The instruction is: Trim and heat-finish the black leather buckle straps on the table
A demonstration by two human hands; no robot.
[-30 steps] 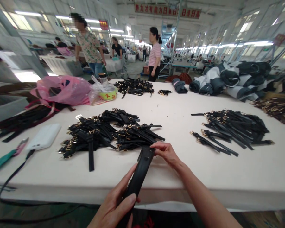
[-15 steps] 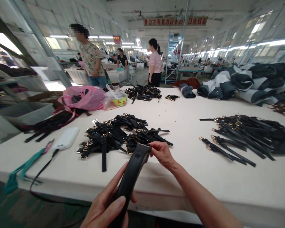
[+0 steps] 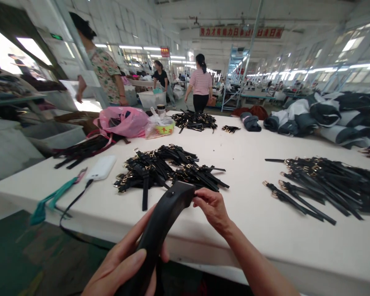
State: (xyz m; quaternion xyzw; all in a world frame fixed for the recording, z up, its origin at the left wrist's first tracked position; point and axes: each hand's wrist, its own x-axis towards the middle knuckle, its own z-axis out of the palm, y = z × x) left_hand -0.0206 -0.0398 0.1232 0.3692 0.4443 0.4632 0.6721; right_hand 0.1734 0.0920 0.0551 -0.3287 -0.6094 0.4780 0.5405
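A wide black strap (image 3: 160,222), smooth and leather-like, arches up from the bottom of the view above the table's front edge. A small round dark spot, a stud or a hole, shows close to its squared far end. My left hand (image 3: 123,263) is wrapped around the lower part, thumb lying on top. At the far end's right corner, my right hand (image 3: 212,206) is closed in a pinch on the strap's edge. Just beyond the strap lies a heap of narrow black buckled straps (image 3: 151,166) with gold-coloured buckles. The strap's lowest part is out of view.
More buckled straps (image 3: 320,176) lie to the right, and another heap (image 3: 194,120) at the back. A white power bank (image 3: 101,167) with a black cable, a pink plastic bag (image 3: 123,121) and grey rolled pieces (image 3: 327,113) share the white table (image 3: 243,164). Several people stand beyond.
The strap now curves more, and both hands have shifted slightly while keeping hold of it. My view has turned a little left. Two people in the background have changed position.
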